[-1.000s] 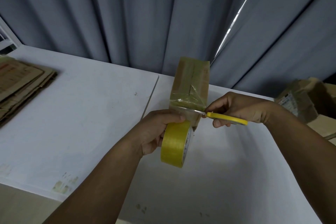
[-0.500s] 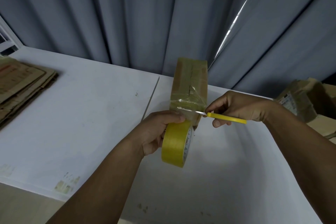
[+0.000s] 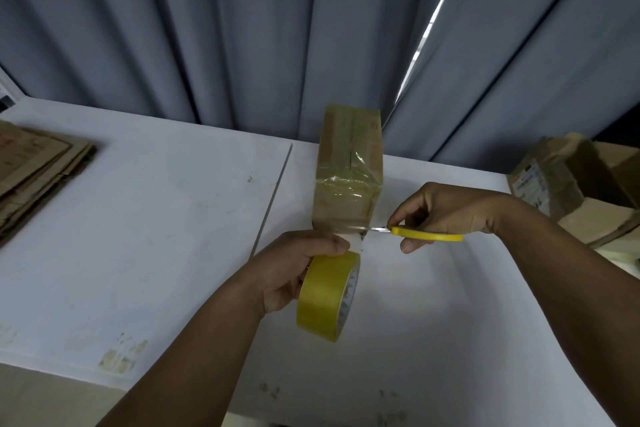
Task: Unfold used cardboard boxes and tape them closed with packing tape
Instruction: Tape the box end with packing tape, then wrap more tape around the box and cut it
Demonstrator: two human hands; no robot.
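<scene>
Step in hand, as judged: the tape is being cut free of a box whose seam is already taped. A narrow brown cardboard box (image 3: pixel 349 163) is set on the white tabletop (image 3: pixel 156 236), far end near the grey curtain (image 3: pixel 207 28), just beyond both hands. Its upper face is covered w/ glossy clear tape, wrinkled across the middle, where the flap seam shows as a dark slit. A short strip is stretched from the box's near edge to the tape roll (image 3: pixel 325 298), which is held just in front of it.

The left hand (image 3: pixel 294 267) is curled round the roll, fingers wrapped over its top. The yellow handle of a cutter (image 3: pixel 426 235) is pinched btwn thumb and fingers of the right hand (image 3: pixel 446 208). The metal tip is laid at the strip's right edge, by the box's near corner. Scissors or knife: can't be told.

Next move, prob.: the strip to be held taut while the blade is taken across, then the loose end pressed onto the cardboard. Slack tape would likely fold and stick to itself.

Materials: the roll is a thick yellow-tinted ring w/ a printed core. The cardboard is matte, worn and creased. Flattened cardboard (image 3: pixel 34 170) is stacked at far left, and opened boxes (image 3: pixel 571 184) are piled at right. The tabletop is smooth and scuffed, stained near the front edge.
</scene>
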